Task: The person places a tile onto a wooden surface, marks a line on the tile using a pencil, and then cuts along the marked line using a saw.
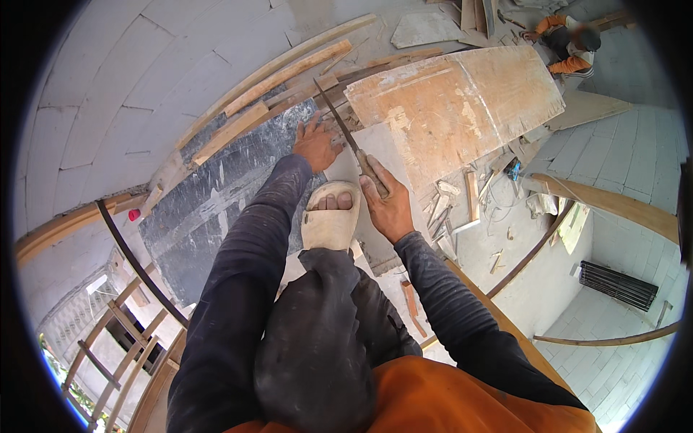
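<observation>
My right hand (390, 206) is wrapped round the handle of a handsaw (339, 120). Its long narrow blade points away from me and slightly left. To the left of the blade, my left hand (316, 144) lies with its fingers spread near the far right edge of a dark, plaster-smeared panel (209, 209). A pale grey board (375, 148) runs under the saw handle. Between my hands, my foot in a cream sandal (330, 224) presses down on the boards. I cannot tell whether the blade touches wood.
A large worn plywood sheet (455, 108) lies ahead to the right. Timber strips (289, 72) line the block wall on the left. Wood offcuts (473, 195) litter the floor at right. Another person (570, 47) crouches at the far right. A wooden ladder-like frame (115, 353) stands lower left.
</observation>
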